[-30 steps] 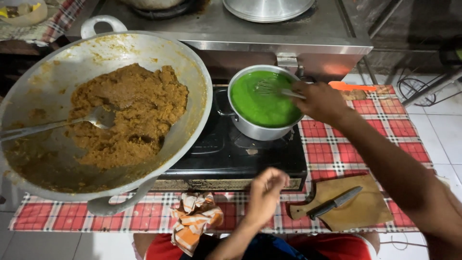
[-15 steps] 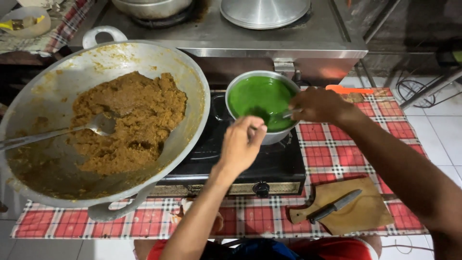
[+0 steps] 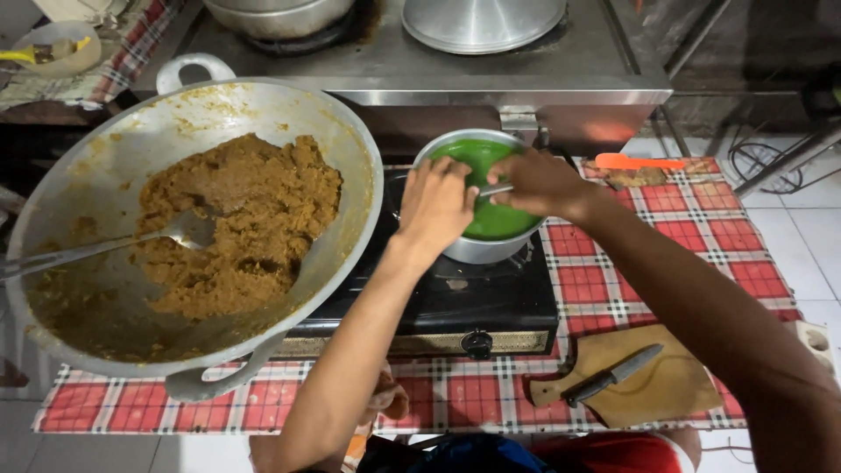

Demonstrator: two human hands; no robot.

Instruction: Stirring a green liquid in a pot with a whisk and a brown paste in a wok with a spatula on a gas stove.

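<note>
- Red-and-white checked cloth covered the tabletop, with white floor tiles showing at the right and a steel stove top behind.
- On the cloth stood a black gas stove, carrying a small metal pot filled with bright green liquid.
- The left hand hung over the pot's left rim, its fingers bent and gathered at the handle of a metal utensil; whether they actually pinched it could not be told.
- The right hand reached in from the right above the green liquid, fingers closed around the same utensil handle.
- The two hands met just above the pot, almost touching.
- A large wok sat left of the pot, overlapping the stove, holding a brown, crumbly paste with a long metal spoon resting in it.
- A wooden cutting board lay at the near right of the cloth, with a dark-handled knife on it.
- An orange spatula lay on the cloth beyond the pot, to the right.
- A round metal lid rested on the steel stove top at the back.
</note>
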